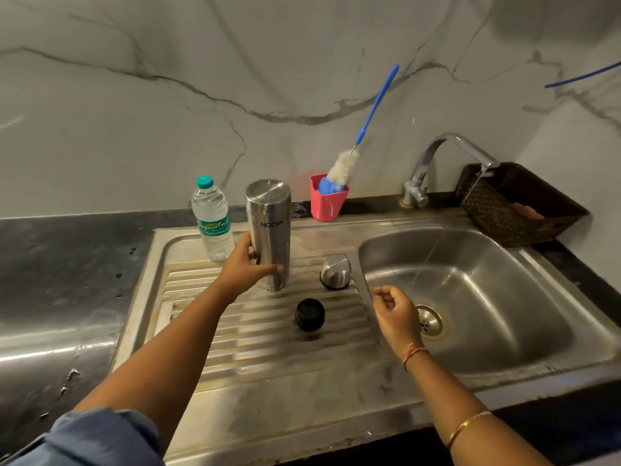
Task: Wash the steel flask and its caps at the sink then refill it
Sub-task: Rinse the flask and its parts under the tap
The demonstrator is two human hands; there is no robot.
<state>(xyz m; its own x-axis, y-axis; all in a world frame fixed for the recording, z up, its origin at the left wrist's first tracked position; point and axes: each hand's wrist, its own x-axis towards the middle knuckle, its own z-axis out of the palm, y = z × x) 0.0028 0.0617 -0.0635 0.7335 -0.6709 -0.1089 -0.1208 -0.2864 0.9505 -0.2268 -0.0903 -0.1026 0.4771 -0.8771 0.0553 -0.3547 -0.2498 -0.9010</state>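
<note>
On the left, a plastic water bottle (213, 220) with a teal cap stands at the back of the sink's ridged drainboard (208, 331). It is just left of the steel flask (268, 227) and apart from it. The flask stands upright but inverted, mouth down on the ridges, with its flat base on top and its printed name upside down.

The left hand (242, 267) grips the flask's lower part from the left. The thumb lies across the front near the bottom and the fingers curl round the far side. That arm reaches in from the lower left, forearm bare, with a blue sleeve pushed up at the frame's edge.

Nearer the viewer, the black inner cap (309, 314) sits on the ridges to the right of the left forearm. The steel outer cap (335, 272) lies tilted just right of the flask, near the basin's edge. Neither hand touches either cap.

Behind them, a pink holder (327, 203) against the wall carries a blue-handled bottle brush (342, 166).

The right hand (395, 309) hovers over the basin's left rim, fingers loosely curled and holding nothing, with a thread at the wrist and a bangle further up the forearm. To its right, water runs from the tap (440, 153) into the basin (487, 331). A dark woven basket (497, 210) sits on the counter at the far right.
</note>
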